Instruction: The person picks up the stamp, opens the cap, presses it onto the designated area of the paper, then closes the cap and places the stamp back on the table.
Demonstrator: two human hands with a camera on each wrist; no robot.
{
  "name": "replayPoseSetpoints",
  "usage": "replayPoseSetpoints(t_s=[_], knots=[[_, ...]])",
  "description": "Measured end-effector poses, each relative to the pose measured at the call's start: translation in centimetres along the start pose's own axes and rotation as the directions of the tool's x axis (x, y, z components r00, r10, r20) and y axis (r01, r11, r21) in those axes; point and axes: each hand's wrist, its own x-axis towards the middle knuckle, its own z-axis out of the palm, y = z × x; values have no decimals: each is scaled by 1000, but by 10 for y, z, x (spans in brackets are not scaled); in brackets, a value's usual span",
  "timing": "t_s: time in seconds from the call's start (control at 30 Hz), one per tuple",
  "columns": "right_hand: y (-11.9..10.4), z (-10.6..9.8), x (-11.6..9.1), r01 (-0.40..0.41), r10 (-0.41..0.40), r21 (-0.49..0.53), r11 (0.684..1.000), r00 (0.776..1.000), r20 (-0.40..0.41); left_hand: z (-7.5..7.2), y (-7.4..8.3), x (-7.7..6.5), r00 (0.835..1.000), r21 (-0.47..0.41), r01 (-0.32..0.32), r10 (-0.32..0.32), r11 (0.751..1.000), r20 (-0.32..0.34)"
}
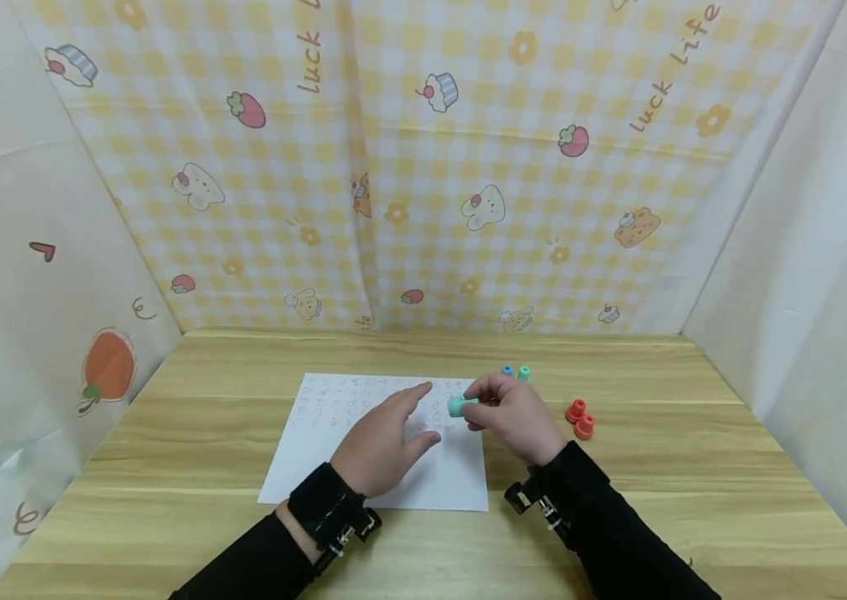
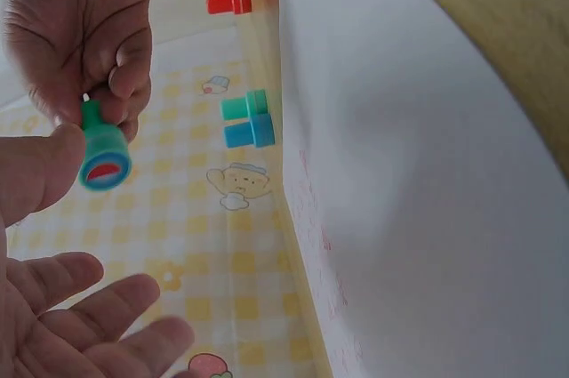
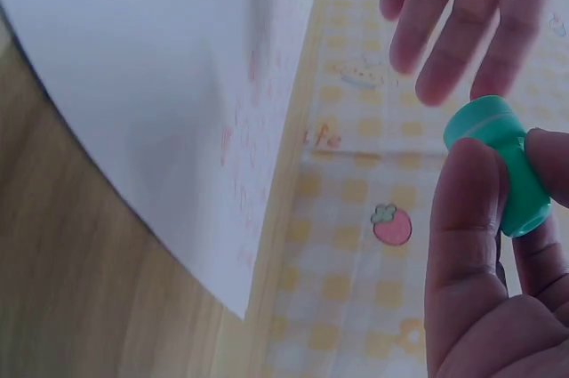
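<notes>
My right hand (image 1: 515, 419) pinches a green toy stamp (image 1: 457, 407) between thumb and fingers, above the right side of a white sheet of paper (image 1: 423, 487). The stamp's round end, with a red mark on its face (image 2: 106, 172), points toward my left hand. My left hand (image 1: 378, 446) hovers over the paper, thumb and fingers spread apart, holding nothing. In the right wrist view the green stamp (image 3: 523, 184) sits between the fingertips, just below the left hand's fingers (image 3: 444, 76). Rows of small reddish prints (image 1: 333, 407) run along the paper's upper part.
A blue stamp (image 1: 507, 370) and another green stamp (image 1: 524, 372) stand behind the right hand. Two red stamps (image 1: 576, 410) stand to its right on the wooden table (image 1: 694, 467). A checked cloth (image 1: 423, 250) hangs at the back; white cloths hang at both sides.
</notes>
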Motion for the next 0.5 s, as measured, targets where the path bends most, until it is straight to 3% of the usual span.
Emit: replayPoseSetpoints(t_s=[0.5], knots=[[2,13,-4,38,-49,114,993,995,90,6,2,0,999,-135,-34,34,990,-2]])
